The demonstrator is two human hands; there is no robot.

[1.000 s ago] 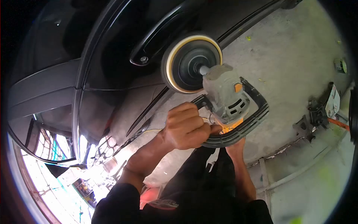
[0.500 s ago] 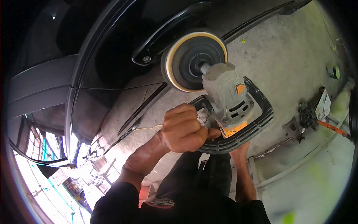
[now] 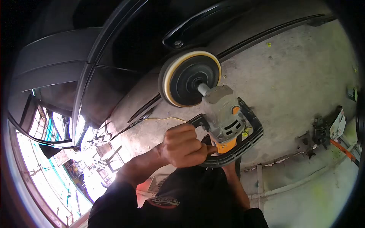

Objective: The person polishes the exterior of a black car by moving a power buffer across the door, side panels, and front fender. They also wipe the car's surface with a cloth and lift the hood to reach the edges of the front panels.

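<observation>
A polisher (image 3: 222,117) is held against the dark car body (image 3: 114,64), its round pad (image 3: 189,78) laid flat on the panel. The left hand (image 3: 182,146) is clenched around the black loop handle (image 3: 249,138). The right hand (image 3: 228,167) is mostly hidden beneath the polisher, so its grip cannot be told.

Car workshop, glossy black car body (image 3: 114,57), concrete floor (image 3: 296,76)

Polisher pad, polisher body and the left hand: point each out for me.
Pad (image 3: 190,78), head view, dark backing face.
Polisher body (image 3: 222,114), head view, grey motor housing.
Left hand (image 3: 182,146), head view, knuckles on the loop handle.
</observation>
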